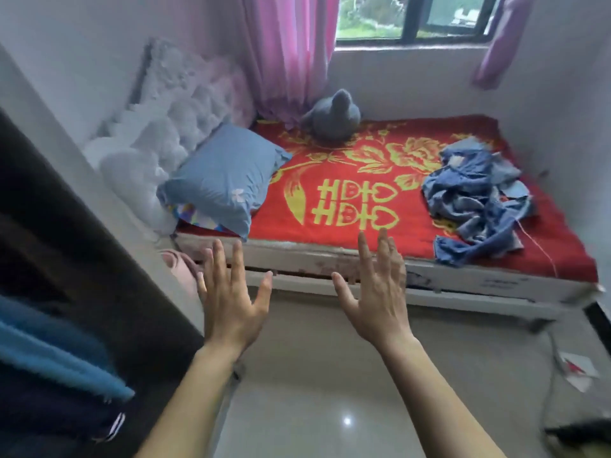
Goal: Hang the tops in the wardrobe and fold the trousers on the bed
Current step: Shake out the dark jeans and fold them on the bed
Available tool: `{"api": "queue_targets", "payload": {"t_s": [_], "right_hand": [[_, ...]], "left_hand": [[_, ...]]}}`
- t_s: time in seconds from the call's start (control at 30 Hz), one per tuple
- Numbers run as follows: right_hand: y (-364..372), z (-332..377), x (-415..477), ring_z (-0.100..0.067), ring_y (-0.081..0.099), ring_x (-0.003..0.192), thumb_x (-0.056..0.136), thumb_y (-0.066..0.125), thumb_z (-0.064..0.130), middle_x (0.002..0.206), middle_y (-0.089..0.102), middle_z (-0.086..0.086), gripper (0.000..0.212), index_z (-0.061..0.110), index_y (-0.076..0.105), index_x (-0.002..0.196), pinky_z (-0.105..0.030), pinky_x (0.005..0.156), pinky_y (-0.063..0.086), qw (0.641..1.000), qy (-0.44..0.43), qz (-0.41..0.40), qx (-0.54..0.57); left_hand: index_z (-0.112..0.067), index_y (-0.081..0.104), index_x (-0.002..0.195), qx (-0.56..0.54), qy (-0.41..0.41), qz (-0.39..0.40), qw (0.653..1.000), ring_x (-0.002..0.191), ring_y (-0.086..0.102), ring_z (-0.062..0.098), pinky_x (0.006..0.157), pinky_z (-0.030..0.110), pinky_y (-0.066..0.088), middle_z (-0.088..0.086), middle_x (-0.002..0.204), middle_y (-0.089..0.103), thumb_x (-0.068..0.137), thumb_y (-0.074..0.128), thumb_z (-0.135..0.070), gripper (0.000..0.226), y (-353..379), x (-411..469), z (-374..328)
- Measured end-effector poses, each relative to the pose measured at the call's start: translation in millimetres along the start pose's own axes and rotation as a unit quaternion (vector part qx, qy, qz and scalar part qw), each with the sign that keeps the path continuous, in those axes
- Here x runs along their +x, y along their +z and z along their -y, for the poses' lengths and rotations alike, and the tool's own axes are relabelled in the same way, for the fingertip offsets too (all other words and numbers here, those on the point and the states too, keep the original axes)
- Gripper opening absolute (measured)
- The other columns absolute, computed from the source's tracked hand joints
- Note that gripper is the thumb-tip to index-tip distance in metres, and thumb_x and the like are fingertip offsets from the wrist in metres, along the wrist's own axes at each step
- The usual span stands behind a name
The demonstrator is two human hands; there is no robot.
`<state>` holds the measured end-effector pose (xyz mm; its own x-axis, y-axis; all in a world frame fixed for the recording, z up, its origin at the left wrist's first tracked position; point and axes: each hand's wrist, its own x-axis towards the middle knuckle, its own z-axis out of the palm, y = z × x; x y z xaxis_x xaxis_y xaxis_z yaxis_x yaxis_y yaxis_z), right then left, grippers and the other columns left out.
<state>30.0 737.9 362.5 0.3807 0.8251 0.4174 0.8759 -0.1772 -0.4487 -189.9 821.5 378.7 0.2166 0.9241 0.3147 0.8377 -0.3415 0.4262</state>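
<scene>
A crumpled heap of blue denim clothes (476, 200) lies on the right part of the bed (347, 256), on a red blanket with yellow flowers. My left hand (231, 292) and my right hand (377, 285) are both raised in front of me above the floor, short of the bed's near edge, fingers spread and straight, holding nothing. The open wardrobe (66, 292) is at the left edge, with blue and dark garments (56, 358) hanging inside it.
A blue pillow (221, 180) lies at the head of the bed by the white tufted headboard (172, 120). A grey plush toy (334, 117) sits at the far side under the pink curtain. Pink slippers (182, 262) and a paper scrap (578, 371) lie on the tiled floor.
</scene>
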Motion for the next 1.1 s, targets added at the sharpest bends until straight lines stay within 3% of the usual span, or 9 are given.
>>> {"api": "queue_targets", "payload": {"t_s": [0.23,0.4,0.67,0.87,1.0,1.1], "right_hand": [[-85,-197,3,-0.034,-0.008,0.151,0.092,0.051,0.061,0.165,-0.014,-0.012,0.093,0.028,-0.006,0.158,-0.055,0.122,0.005,0.984,0.171,-0.015,-0.049],[-112,-272,9,-0.033,-0.005,0.152,0.089,0.060,0.055,0.165,-0.012,-0.012,0.100,0.029,-0.009,0.157,-0.053,0.122,0.007,0.970,0.237,-0.040,-0.020],[-91,-344,90,-0.032,-0.004,0.152,0.089,0.063,0.049,0.164,-0.014,-0.012,0.105,0.029,-0.015,0.156,-0.047,0.122,0.004,0.971,0.237,-0.024,-0.012],[-69,-417,197,-0.031,-0.006,0.152,0.089,0.064,0.047,0.164,-0.013,-0.012,0.107,0.029,-0.018,0.155,-0.046,0.122,0.006,0.970,0.238,0.000,-0.054],[-57,-464,260,-0.030,-0.006,0.152,0.091,0.061,0.046,0.164,-0.014,-0.011,0.105,0.029,-0.020,0.154,-0.045,0.124,0.004,0.963,0.263,0.022,-0.061],[-45,-498,290,-0.031,-0.007,0.152,0.093,0.057,0.048,0.164,-0.014,-0.014,0.101,0.026,-0.021,0.154,-0.042,0.123,0.004,0.945,0.311,0.069,-0.069]], "left_hand": [[-0.035,-0.005,0.155,-0.015,0.147,0.119,0.982,0.149,-0.017,0.023,0.118,0.055,0.000,0.002,0.162,-0.022,0.087,0.026,-0.070,0.083,129,26,-202],[-0.035,-0.004,0.155,-0.018,0.212,0.159,0.964,0.149,-0.016,0.023,0.118,0.055,-0.001,-0.001,0.161,-0.024,0.086,0.023,-0.071,0.083,177,39,-288],[-0.037,-0.006,0.155,-0.032,0.217,0.171,0.960,0.148,-0.022,0.017,0.118,0.048,-0.005,-0.004,0.160,-0.026,0.086,0.025,-0.072,0.084,256,114,-343],[-0.037,-0.014,0.153,-0.053,0.186,0.201,0.960,0.147,-0.023,0.018,0.121,0.048,-0.003,-0.003,0.159,-0.028,0.094,0.042,-0.060,0.085,328,225,-376],[-0.032,-0.001,0.156,-0.084,0.182,0.195,0.960,0.150,-0.009,0.019,0.120,0.046,0.007,-0.001,0.163,-0.012,0.094,0.049,-0.053,0.082,369,301,-392],[-0.027,0.009,0.157,-0.084,0.152,0.232,0.957,0.151,0.000,0.023,0.121,0.046,0.013,0.004,0.164,0.000,0.095,0.054,-0.046,0.079,409,345,-405]]}}
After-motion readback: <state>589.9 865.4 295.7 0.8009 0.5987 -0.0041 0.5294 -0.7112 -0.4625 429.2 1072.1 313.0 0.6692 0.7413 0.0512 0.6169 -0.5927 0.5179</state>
